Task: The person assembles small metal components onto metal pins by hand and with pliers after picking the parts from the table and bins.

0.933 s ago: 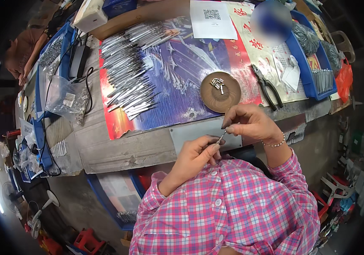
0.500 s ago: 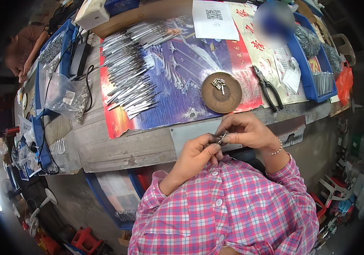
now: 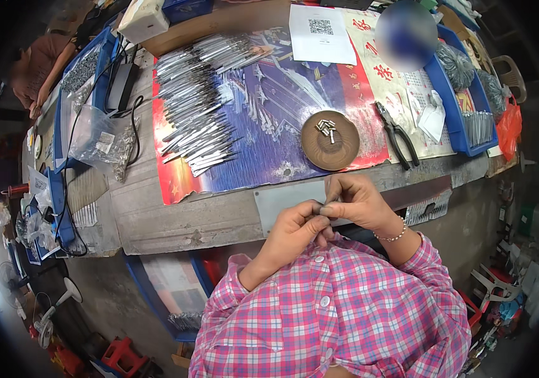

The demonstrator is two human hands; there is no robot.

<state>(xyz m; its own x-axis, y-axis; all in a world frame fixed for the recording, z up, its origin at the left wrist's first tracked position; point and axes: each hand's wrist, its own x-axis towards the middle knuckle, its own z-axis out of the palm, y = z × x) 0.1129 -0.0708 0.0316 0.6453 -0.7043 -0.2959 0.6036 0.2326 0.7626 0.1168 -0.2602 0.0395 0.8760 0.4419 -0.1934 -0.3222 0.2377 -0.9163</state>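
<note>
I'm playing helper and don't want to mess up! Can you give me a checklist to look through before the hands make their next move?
1. Left hand and right hand close together: ok, their fingertips meet near the table edge.
2. A part gripped between them: cannot tell, the fingers hide it.
3. Short metal pieces inside the brown dish: ok, a small cluster lies there.
4. Pliers away from the hands: ok, they lie right of the dish.
5. Thin metal rods lined up evenly: not ok, their ends stick out unevenly.
</note>
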